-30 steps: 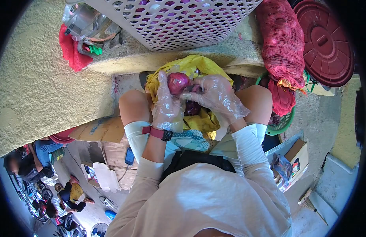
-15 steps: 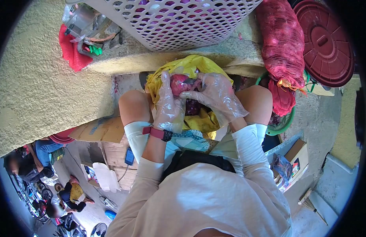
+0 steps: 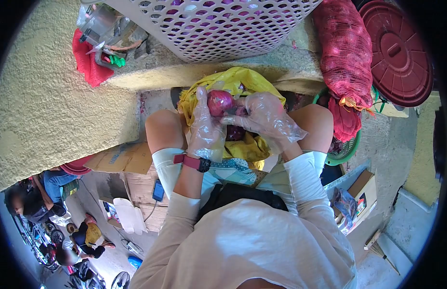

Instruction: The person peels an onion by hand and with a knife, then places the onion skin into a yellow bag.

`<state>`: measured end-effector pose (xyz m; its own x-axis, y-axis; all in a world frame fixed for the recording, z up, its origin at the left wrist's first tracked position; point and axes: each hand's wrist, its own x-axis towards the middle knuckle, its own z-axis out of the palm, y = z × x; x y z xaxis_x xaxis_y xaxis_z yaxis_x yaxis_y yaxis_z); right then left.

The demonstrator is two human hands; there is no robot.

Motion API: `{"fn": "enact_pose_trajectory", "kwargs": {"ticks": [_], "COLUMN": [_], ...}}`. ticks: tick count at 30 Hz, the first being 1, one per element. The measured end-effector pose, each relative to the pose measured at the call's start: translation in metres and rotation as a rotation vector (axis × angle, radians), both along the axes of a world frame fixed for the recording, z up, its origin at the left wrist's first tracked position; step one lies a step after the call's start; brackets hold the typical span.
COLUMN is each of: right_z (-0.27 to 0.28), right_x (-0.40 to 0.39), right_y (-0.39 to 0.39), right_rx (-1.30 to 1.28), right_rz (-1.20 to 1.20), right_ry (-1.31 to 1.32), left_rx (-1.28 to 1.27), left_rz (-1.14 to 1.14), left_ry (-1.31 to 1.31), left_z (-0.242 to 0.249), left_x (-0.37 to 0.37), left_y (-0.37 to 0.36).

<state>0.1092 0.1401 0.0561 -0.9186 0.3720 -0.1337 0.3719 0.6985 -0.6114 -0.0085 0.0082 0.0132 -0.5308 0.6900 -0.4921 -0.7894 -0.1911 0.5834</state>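
Observation:
A red onion, smooth and glossy on its visible side, sits in my left hand, which wears a clear plastic glove. My right hand, gloved the same way, pinches dark papery onion skin just right of the bulb. Whether that skin is still joined to the onion is hard to make out. Under both hands a yellow sack lies open between my knees. More dark red onions show inside it.
Ahead, a white perforated basket with purple contents stands on a concrete ledge. To the right are a full red mesh sack, a dark red lid and a green basket. Cardboard lies left; two people sit at lower left.
My right hand has shifted slightly down and right, drawing dark skin away from the onion. More of the onion's bright, shiny surface shows now. My left hand has stayed nearly still.

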Motion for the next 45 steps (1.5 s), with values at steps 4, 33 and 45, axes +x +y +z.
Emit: {"fn": "enact_pose_trajectory", "kwargs": {"ticks": [4,33,45], "right_z": [-0.003,0.001,-0.005], "right_x": [0.002,0.000,0.001], "right_y": [0.002,0.001,0.002], "right_rx": [-0.090,0.036,0.030], "right_rz": [-0.051,-0.182,-0.121], "right_ry": [0.085,0.159,0.118], "left_rx": [-0.053,0.017,0.069], "left_rz": [-0.002,-0.044,-0.061], "left_ry": [0.025,0.001,-0.005], "left_z": [0.014,0.002,-0.018], "left_x": [0.001,-0.002,-0.009], "left_y": [0.001,0.001,-0.001]}}
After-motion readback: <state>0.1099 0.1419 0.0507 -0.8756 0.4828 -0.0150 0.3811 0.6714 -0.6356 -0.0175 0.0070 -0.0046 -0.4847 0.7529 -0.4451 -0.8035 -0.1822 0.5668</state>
